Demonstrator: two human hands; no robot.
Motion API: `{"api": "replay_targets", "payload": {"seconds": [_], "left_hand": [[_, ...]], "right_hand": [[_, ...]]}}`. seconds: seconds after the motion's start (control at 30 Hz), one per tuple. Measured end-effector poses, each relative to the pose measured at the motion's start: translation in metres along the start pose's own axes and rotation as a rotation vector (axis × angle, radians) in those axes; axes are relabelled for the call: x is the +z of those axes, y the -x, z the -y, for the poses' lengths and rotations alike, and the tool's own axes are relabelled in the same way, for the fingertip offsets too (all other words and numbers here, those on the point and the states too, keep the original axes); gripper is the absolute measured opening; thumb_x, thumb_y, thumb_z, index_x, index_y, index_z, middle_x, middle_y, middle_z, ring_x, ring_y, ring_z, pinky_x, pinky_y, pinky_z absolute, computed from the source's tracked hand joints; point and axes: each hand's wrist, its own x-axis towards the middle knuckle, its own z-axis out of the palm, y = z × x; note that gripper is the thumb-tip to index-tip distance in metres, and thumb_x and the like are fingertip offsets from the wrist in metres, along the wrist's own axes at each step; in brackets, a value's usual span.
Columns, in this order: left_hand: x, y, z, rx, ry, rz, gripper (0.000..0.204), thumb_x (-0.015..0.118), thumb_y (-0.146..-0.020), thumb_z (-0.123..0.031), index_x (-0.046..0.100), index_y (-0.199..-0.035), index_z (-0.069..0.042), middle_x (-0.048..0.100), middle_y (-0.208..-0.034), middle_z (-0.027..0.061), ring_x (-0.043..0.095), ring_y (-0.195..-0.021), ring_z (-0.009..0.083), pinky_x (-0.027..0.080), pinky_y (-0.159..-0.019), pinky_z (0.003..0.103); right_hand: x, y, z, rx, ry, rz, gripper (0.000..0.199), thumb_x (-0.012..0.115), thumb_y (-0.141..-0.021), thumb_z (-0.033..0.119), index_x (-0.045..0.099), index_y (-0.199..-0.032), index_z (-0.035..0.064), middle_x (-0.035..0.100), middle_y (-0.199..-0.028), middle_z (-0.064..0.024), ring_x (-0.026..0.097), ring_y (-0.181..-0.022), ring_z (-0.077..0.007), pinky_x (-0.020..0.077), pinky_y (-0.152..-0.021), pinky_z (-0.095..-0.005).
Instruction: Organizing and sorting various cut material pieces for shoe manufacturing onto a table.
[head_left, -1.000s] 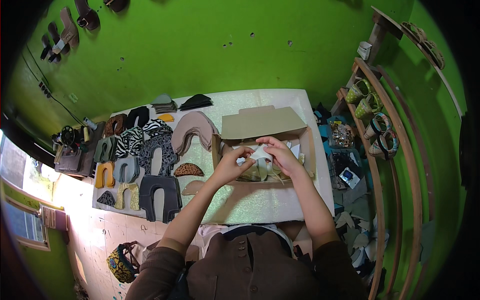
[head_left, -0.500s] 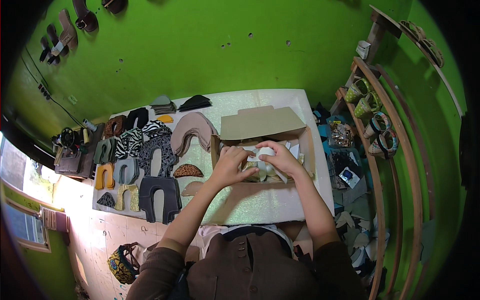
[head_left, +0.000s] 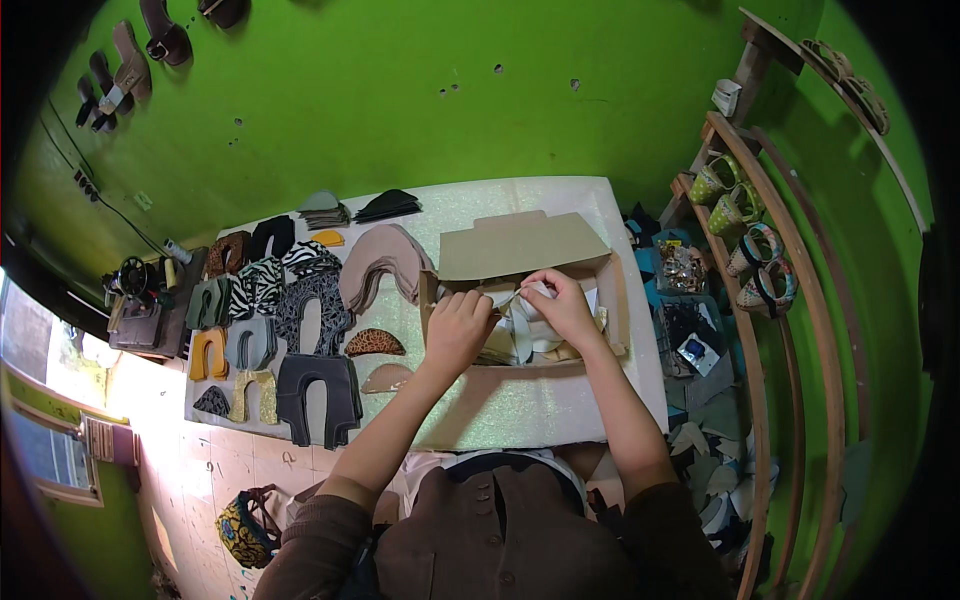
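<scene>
Both of my hands are over an open cardboard box [head_left: 618,300] on the table. My left hand [head_left: 462,325] is closed, its fingers curled at the box's left side; what lies inside them is hidden. My right hand [head_left: 562,305] pinches a white piece [head_left: 541,289] of material between thumb and fingers. A thin pale strip [head_left: 510,301] shows between the two hands, too small to tell its kind. Below them, the box holds loose white and cream cut pieces [head_left: 522,335]. The box's flap lid [head_left: 520,248] stands folded back at the far side.
Stacks of arch-shaped cut pieces, such as dark grey [head_left: 318,385] and beige [head_left: 385,262], cover the table's left part. A sewing machine [head_left: 135,280] stands far left. On the right are a wooden rack [head_left: 800,330] with sandals and a heap of scraps [head_left: 710,460].
My left hand's spread fingers have curled shut, and it has turned slightly. My right hand has shifted up a little, its fingers now pinched together.
</scene>
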Motion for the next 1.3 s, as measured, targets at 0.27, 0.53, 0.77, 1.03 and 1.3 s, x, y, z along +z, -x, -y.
{"api": "replay_targets", "payload": {"seconds": [0.27, 0.53, 0.77, 1.03, 1.3], "left_hand": [[0.003, 0.000, -0.012, -0.088, -0.008, -0.016, 0.029, 0.067, -0.069, -0.028, 0.048, -0.079, -0.009, 0.052, -0.082, 0.0022, 0.054, -0.067, 0.0172, 0.045, -0.057, 0.029], [0.006, 0.002, -0.003, -0.058, -0.185, 0.073, 0.016, 0.059, -0.077, -0.022, 0.049, -0.077, -0.009, 0.050, -0.078, 0.0040, 0.056, -0.073, 0.0160, 0.045, -0.056, 0.027], [0.001, 0.000, -0.006, -0.227, 0.189, 0.182, 0.019, 0.060, -0.078, -0.022, 0.053, -0.083, -0.006, 0.053, -0.078, 0.0081, 0.058, -0.071, 0.0256, 0.047, -0.061, 0.036], [-0.001, -0.001, -0.010, -0.267, 0.537, 0.121, 0.026, 0.059, -0.081, -0.020, 0.054, -0.103, -0.004, 0.054, -0.100, 0.0119, 0.055, -0.091, 0.0293, 0.045, -0.076, 0.035], [0.007, -0.011, 0.012, -0.262, 0.740, 0.086, 0.031, 0.057, -0.082, -0.014, 0.052, -0.111, -0.003, 0.053, -0.114, 0.0118, 0.054, -0.100, 0.0267, 0.043, -0.083, 0.032]], "right_hand": [[0.005, -0.007, -0.010, -0.061, -0.047, -0.138, 0.013, 0.062, -0.079, 0.009, 0.058, -0.086, -0.0009, 0.063, -0.079, -0.0064, 0.057, -0.072, -0.0100, 0.0451, -0.066, -0.0238], [0.010, -0.006, -0.004, -0.072, 0.013, -0.148, 0.012, 0.062, -0.079, 0.009, 0.058, -0.085, -0.0007, 0.062, -0.079, -0.0067, 0.057, -0.068, -0.0098, 0.0454, -0.062, -0.0237], [0.012, -0.004, 0.007, -0.067, 0.007, -0.144, 0.012, 0.061, -0.080, 0.009, 0.057, -0.084, -0.0013, 0.062, -0.079, -0.0077, 0.058, -0.069, -0.0107, 0.0460, -0.060, -0.0237], [0.005, -0.008, 0.012, -0.304, 0.273, -0.230, 0.007, 0.059, -0.077, 0.004, 0.057, -0.082, 0.0004, 0.058, -0.084, -0.0096, 0.058, -0.075, -0.0222, 0.0462, -0.066, -0.0294], [0.005, -0.007, 0.035, -0.447, 0.264, 0.035, 0.009, 0.057, -0.076, 0.000, 0.058, -0.085, 0.0009, 0.058, -0.088, -0.0094, 0.056, -0.085, -0.0254, 0.0458, -0.072, -0.0321]]}}
